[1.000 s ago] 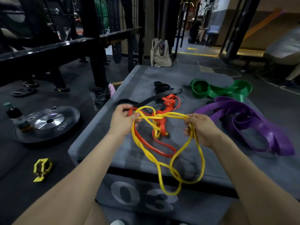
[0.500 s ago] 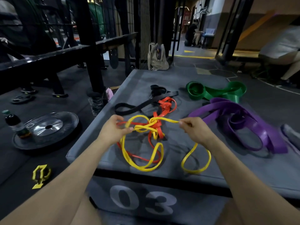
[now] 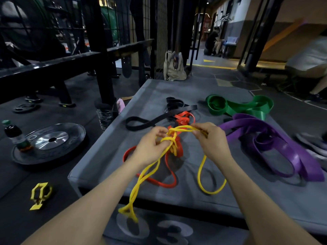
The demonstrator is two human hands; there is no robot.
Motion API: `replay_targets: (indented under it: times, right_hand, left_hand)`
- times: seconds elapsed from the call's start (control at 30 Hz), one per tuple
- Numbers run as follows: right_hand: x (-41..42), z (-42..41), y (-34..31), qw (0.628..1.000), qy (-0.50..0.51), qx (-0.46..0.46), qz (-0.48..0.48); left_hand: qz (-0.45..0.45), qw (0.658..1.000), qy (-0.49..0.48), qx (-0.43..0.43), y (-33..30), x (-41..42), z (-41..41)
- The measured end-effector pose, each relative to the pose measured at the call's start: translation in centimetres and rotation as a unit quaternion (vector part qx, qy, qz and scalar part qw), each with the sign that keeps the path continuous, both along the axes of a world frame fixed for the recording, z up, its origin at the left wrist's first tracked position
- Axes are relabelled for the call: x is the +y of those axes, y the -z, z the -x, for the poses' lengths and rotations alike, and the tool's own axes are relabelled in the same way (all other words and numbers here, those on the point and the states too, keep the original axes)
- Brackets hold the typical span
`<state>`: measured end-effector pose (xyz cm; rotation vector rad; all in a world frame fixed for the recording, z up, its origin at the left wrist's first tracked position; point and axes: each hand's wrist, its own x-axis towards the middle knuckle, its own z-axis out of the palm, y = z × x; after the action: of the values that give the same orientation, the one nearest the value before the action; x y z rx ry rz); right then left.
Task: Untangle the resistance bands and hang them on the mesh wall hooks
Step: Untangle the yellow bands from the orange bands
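Note:
A thin yellow band (image 3: 141, 175) is knotted with an orange band (image 3: 160, 183) over the grey plyo box (image 3: 194, 200). My left hand (image 3: 150, 149) grips the yellow strands at the knot. My right hand (image 3: 210, 140) pinches a yellow strand just right of it, the two hands close together. One yellow loop hangs over the box's front edge, another lies on top at the right. A black band (image 3: 154, 120), a green band (image 3: 238, 107) and a wide purple band (image 3: 283, 149) lie farther back. The mesh wall (image 3: 159, 32) stands behind the box.
A weight plate (image 3: 49, 142) with a bottle (image 3: 16, 137) on it lies on the floor at left, a yellow clip (image 3: 39, 195) nearer me. A black rack frame (image 3: 99, 55) and a beige bag (image 3: 174, 68) stand beyond the box. A person sits far back.
My hands have come closer together and lifted the knot. The yellow loop under my left hand has slid down and now hangs over the box's front edge.

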<state>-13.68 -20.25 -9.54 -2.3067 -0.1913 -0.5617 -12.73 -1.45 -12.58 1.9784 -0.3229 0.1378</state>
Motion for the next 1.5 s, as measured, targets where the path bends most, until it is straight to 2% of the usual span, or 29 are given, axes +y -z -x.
replay_targets:
  times: [0.07, 0.17, 0.2, 0.3, 0.43, 0.5, 0.6, 0.7, 0.77, 0.87, 1.03, 1.13, 1.33, 1.4, 1.5]
  right_hand:
    - [-0.2, -0.1, 0.1, 1.000, -0.007, 0.016, 0.004]
    - [0.3, 0.1, 0.0, 0.997, -0.049, 0.032, 0.043]
    - [0.8, 0.3, 0.0, 0.995, -0.076, 0.028, 0.060]
    - [2.4, 0.5, 0.3, 0.981, -0.165, 0.014, 0.098]
    - [3.3, 0.4, 1.0, 0.963, -0.230, 0.090, 0.109]
    - [3.1, -0.1, 1.2, 0.971, -0.204, 0.113, 0.046]
    - [2.1, -1.6, 2.0, 0.993, -0.065, 0.098, -0.017]
    - [1.4, -2.9, 3.8, 0.982, -0.003, 0.189, -0.014]
    - [1.7, -3.3, 4.8, 0.970, -0.007, 0.243, -0.003]
    - [2.6, -3.3, 5.2, 0.957, -0.040, 0.276, -0.078]
    - [3.1, -4.0, 5.7, 0.935, -0.043, 0.308, -0.170]
    - [3.1, -4.3, 5.8, 0.945, -0.048, 0.277, -0.167]
    - [4.0, -4.3, 5.7, 0.978, -0.089, 0.185, -0.043]
    - [4.3, -4.2, 5.4, 0.976, -0.090, 0.185, -0.067]
    - [4.7, -4.0, 4.9, 0.957, -0.104, 0.221, -0.157]
  left_hand:
    - [0.069, 0.996, 0.024, 0.044, -0.7, -0.3, 0.2]
    - [0.146, 0.984, -0.050, 0.087, -1.0, -0.1, -0.3]
    - [0.140, 0.982, -0.074, 0.106, -0.8, 0.0, -0.6]
    - [0.015, 0.983, -0.099, 0.155, 0.5, 0.1, -1.2]
    - [0.024, 0.975, -0.140, 0.173, 1.1, 0.2, -1.6]
    - [-0.017, 0.972, -0.172, 0.160, 1.0, 0.6, -1.7]
    - [-0.040, 0.971, -0.191, 0.135, 1.3, 1.5, -1.8]
    - [-0.055, 0.976, -0.175, 0.115, 1.6, 1.9, -1.8]
    - [-0.095, 0.979, -0.161, 0.084, 1.6, 1.8, -1.7]
    - [-0.137, 0.980, -0.137, 0.049, 1.3, 1.7, -1.5]
    - [-0.167, 0.982, -0.069, 0.046, 1.3, 2.4, -1.5]
    - [-0.190, 0.978, -0.067, 0.050, 1.5, 2.9, -1.6]
    - [-0.229, 0.971, -0.051, 0.038, 1.4, 3.1, -1.5]
    - [-0.235, 0.970, -0.048, 0.039, 1.3, 3.2, -1.5]
    - [-0.241, 0.968, -0.052, 0.045, 1.4, 3.4, -1.5]
